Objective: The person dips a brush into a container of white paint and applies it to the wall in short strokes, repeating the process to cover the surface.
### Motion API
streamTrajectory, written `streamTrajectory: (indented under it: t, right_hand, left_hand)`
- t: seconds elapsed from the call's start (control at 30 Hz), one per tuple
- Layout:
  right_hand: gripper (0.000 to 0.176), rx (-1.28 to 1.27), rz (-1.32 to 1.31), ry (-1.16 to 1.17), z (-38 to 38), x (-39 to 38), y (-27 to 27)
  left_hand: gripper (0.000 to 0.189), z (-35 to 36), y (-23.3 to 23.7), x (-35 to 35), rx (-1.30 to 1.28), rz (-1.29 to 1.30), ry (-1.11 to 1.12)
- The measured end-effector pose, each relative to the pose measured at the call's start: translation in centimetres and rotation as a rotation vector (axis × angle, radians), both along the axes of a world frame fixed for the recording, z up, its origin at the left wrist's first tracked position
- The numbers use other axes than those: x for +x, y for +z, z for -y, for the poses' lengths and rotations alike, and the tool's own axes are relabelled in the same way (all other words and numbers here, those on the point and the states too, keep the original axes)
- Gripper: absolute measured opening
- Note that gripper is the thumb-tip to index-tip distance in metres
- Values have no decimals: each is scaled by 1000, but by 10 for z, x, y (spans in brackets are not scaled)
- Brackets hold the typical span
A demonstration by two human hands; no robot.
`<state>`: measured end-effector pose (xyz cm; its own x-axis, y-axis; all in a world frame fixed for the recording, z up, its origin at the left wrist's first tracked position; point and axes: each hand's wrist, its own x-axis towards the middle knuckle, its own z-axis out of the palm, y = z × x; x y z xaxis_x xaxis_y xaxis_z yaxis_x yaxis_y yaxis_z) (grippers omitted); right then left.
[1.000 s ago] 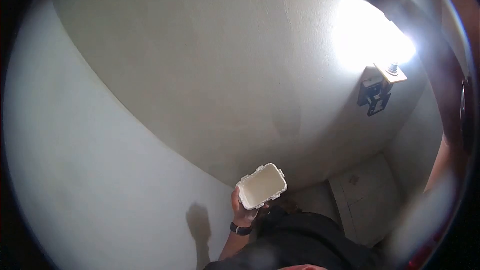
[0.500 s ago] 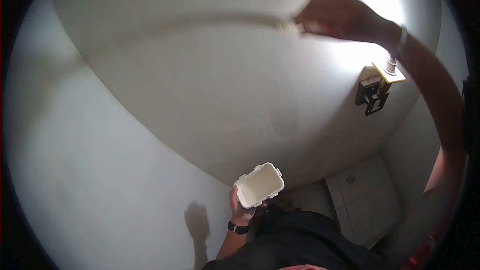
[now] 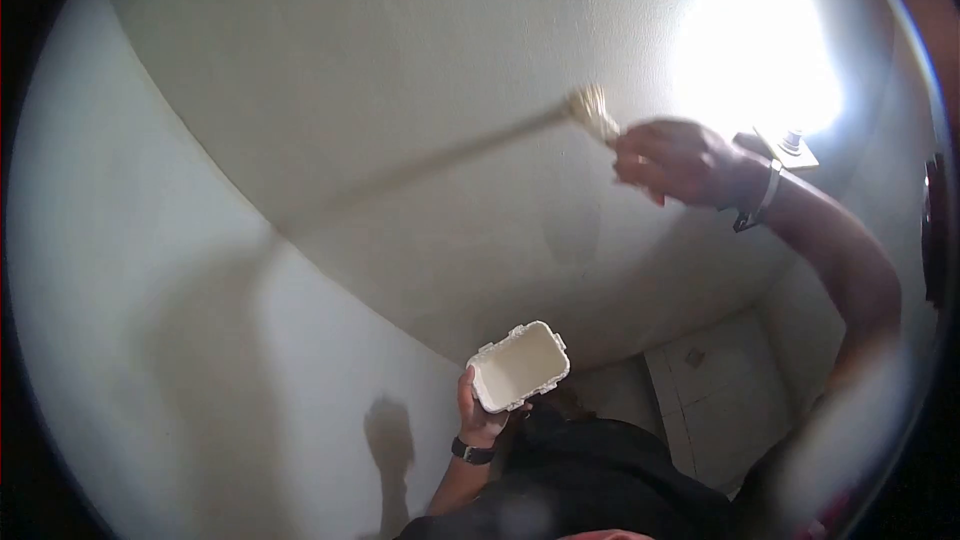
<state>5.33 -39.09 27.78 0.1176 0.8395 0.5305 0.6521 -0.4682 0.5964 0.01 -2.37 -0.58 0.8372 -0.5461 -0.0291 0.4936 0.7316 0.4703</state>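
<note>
My left hand (image 3: 482,418), with a dark watch on its wrist, is closed around a white rectangular plastic tub (image 3: 487,361) low in the view. A pale, creamy layer that looks like paint (image 3: 522,368) lies inside it. Higher up and to the right, my right hand (image 3: 678,160) grips a paintbrush (image 3: 595,112) whose pale bristles point up and left against the wall (image 3: 440,110). Fingers hide the brush's handle. The bristles seem to touch the wall, and a long shadow runs left from them.
A bright lamp on a small fixture (image 3: 792,148) sticks out of the wall close behind my right wrist. Another pale wall (image 3: 120,290) meets this one in a corner at left. Floor tiles (image 3: 730,390) show at lower right.
My right hand has come down the wall with the paintbrush and now covers part of the lamp fixture. The tub in my left hand has hardly moved.
</note>
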Motion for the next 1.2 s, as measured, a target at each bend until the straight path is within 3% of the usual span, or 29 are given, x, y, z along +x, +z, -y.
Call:
streamTrajectory:
  t: [0.03, 0.13, 0.27, 0.33, 0.43, 0.5, 0.73, 0.83, 1.03, 1.1, 1.13, 1.17, 1.2]
  right_hand:
    - [14, -16, -192, -70, -4, -12, -6]
    - [17, -35, -340, -101, -14, -21, -31]
    - [16, 109, -409, 45, -54, -43, -39]
    - [19, 207, -588, 176, -76, -51, -49]
    - [23, 117, -779, 353, -99, -56, -79]
    - [25, 40, -856, 377, -109, -57, -97]
    - [36, -68, -899, 281, -121, -52, -135]
    - [33, -54, -948, 300, -117, -55, -136]
    - [18, 308, -932, 253, -104, -63, -156]
    - [14, 1096, -1340, -41, -103, -74, -184]
    - [13, 1364, -1394, 21, -101, -73, -206]
    - [13, 1362, -1390, 22, -103, -73, -217]
    - [15, 1634, -1514, 47, -105, -74, -225]
  left_hand:
    - [63, 0, 2, -2, -5, -5, -1]
    - [64, 0, 9, -3, 117, -43, 63]
    - [65, 9, 15, -1, 142, -80, 117]
    - [64, 7, 10, 2, 166, -93, 120]
    - [59, 0, 10, 6, 314, 130, 95]
    - [58, 0, 14, 8, 304, 81, 110]
    - [55, -7, 22, 17, 235, -8, -76]
    - [54, -6, 23, 13, 289, 13, -39]
    - [54, -7, 20, 12, 323, 60, -15]
    - [54, -5, 19, 9, 306, 28, -4]
    - [55, -4, 18, 7, 290, -9, 5]
    - [55, -4, 17, 6, 288, -5, 5]
    - [56, -3, 13, 5, 300, -5, 18]
